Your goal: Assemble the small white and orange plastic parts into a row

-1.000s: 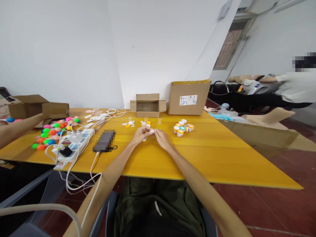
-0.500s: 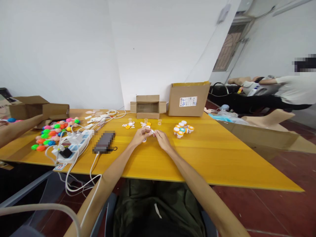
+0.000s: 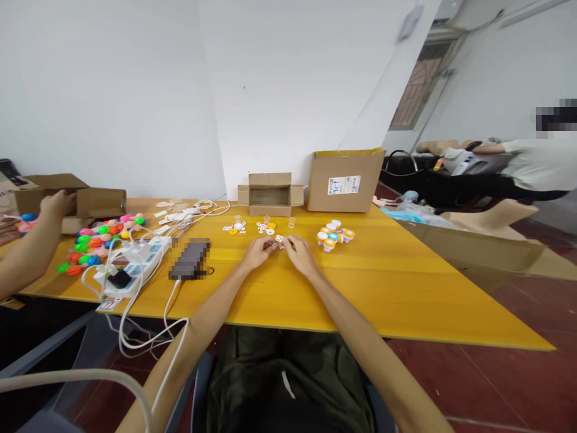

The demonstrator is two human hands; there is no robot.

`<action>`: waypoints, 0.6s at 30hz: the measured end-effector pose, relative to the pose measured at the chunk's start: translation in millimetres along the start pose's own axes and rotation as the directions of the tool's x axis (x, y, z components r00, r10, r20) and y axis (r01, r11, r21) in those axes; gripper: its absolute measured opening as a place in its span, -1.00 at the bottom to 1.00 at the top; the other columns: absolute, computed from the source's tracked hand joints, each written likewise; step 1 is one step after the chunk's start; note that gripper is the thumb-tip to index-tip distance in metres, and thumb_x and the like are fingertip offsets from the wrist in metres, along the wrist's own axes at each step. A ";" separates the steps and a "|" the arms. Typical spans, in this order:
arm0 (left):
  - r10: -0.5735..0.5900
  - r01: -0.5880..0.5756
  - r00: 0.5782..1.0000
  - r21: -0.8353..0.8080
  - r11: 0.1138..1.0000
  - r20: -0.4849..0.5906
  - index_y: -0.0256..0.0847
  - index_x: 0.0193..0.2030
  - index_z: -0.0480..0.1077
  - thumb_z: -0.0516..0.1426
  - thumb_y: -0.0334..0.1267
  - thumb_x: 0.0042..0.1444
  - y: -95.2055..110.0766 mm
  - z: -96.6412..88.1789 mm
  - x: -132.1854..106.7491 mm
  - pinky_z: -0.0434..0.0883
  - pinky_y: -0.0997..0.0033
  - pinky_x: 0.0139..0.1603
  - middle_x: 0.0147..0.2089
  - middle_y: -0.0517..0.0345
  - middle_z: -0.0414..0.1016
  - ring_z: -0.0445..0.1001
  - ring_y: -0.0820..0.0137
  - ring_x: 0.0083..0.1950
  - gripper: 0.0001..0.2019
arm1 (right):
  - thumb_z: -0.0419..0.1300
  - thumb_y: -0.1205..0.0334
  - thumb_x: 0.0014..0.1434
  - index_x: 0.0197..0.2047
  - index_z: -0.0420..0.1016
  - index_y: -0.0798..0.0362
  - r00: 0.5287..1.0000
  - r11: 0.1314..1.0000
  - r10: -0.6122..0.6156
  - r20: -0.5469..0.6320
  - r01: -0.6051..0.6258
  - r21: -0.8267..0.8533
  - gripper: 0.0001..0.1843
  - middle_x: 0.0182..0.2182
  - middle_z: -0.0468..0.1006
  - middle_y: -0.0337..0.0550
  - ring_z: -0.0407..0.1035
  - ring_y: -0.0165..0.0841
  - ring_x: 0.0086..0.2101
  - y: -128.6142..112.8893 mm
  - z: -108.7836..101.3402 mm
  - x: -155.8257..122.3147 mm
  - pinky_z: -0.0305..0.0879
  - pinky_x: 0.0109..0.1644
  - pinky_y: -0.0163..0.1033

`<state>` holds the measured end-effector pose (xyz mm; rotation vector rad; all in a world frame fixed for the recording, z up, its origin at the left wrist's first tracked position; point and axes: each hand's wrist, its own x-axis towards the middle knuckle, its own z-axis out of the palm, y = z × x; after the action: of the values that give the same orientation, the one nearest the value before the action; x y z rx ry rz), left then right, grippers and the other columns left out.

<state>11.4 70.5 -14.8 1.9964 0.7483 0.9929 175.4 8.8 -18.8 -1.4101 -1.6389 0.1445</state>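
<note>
My right hand (image 3: 298, 251) pinches a small white disc with holes (image 3: 279, 239) between thumb and fingers, above the table. Close beside it, my left hand (image 3: 258, 252) is closed with its fingertips on a tiny pale piece (image 3: 274, 246), too small to name. Another little white part (image 3: 282, 247) shows just under the disc; whether it is held or resting I cannot tell. Beyond my hands lie white perforated pieces with a yellow ring (image 3: 233, 231), a second such group (image 3: 262, 228) and a clear cup (image 3: 291, 222). To the right is a cluster of white-and-orange capped containers (image 3: 332, 236).
A small open carton (image 3: 270, 210) and a large closed box (image 3: 345, 192) stand against the wall. At left are a power strip (image 3: 135, 270), cables, a dark device (image 3: 192, 260) and colourful balls (image 3: 83, 248). Another person's arm (image 3: 40, 246) reaches into a carton (image 3: 101, 204).
My hands have drawn slightly apart, and the white disc now shows upright at my right fingertips. At left, the other person's arm has moved up into the carton.
</note>
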 end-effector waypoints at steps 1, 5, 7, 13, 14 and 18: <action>-0.002 0.002 1.000 0.013 1.000 0.001 -0.18 -0.31 0.56 0.26 -0.26 0.09 -0.5 0.4 0.0 0.48 0.31 -0.08 -0.31 0.13 0.64 0.56 0.30 -0.24 -0.93 | 0.06 0.15 0.35 -0.43 0.38 -0.05 1.000 1.000 -0.011 0.008 0.011 -0.026 -0.71 -0.39 0.54 -0.17 0.40 -0.26 -0.27 0.1 -1.8 -0.4 0.31 -0.12 -0.21; -0.017 0.017 1.000 0.033 0.999 0.001 -0.17 -0.31 0.56 0.23 -0.27 0.10 -2.1 1.5 0.4 0.47 0.34 -0.14 -0.34 0.16 0.63 0.53 0.32 -0.29 -0.93 | 0.16 0.20 0.29 -0.37 0.45 -0.05 0.992 0.984 -0.090 0.082 0.102 -0.148 -0.82 -0.33 0.57 -0.12 0.41 -0.23 -0.22 0.2 -10.7 -2.9 0.32 -0.10 -0.19; -0.017 0.018 1.000 0.038 0.999 -0.010 -0.16 -0.31 0.56 0.25 -0.27 0.09 -3.0 1.8 0.5 0.47 0.33 -0.14 -0.35 0.16 0.62 0.53 0.32 -0.29 -0.94 | 0.19 0.22 0.28 -0.37 0.47 -0.05 0.982 0.967 -0.120 0.144 0.148 -0.207 -0.84 -0.34 0.57 -0.11 0.42 -0.22 -0.21 -0.2 -15.0 -4.3 0.32 -0.07 -0.17; -0.005 0.006 0.999 0.053 0.999 -0.032 -0.14 -0.31 0.58 0.27 -0.29 0.06 -7.2 1.0 0.7 0.48 0.26 -0.03 -0.31 0.12 0.64 0.55 0.26 -0.21 -0.95 | 0.22 0.27 0.24 -0.32 0.52 -0.04 0.949 0.925 -0.154 0.276 0.237 -0.298 -0.91 -0.30 0.59 -0.09 0.42 -0.20 -0.19 -1.2 -18.9 -6.9 0.32 -0.03 -0.12; -0.002 0.004 0.999 0.050 0.999 -0.039 -0.13 -0.31 0.58 0.28 -0.28 0.05 -7.9 0.8 0.7 0.48 0.25 -0.03 -0.31 0.12 0.64 0.55 0.25 -0.20 -0.95 | 0.23 0.28 0.23 -0.31 0.52 -0.04 0.946 0.922 -0.159 0.282 0.244 -0.301 -0.93 -0.29 0.59 -0.09 0.42 -0.20 -0.18 -1.1 -18.5 -7.1 0.32 -0.01 -0.12; 0.014 -0.012 0.999 0.053 0.999 -0.042 -0.13 -0.31 0.59 0.28 -0.27 0.04 -8.9 0.2 0.8 0.49 0.25 -0.03 -0.31 0.11 0.64 0.55 0.24 -0.19 -0.94 | 0.26 0.28 0.20 -0.30 0.53 -0.05 0.940 0.914 -0.167 0.297 0.260 -0.311 -0.96 -0.27 0.59 -0.09 0.42 -0.18 -0.15 -1.9 -18.1 -7.0 0.33 0.00 -0.10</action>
<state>10.6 75.7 -22.0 2.0330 0.7931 1.0361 186.0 -5.9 -11.5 -1.5039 -2.1120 -0.0954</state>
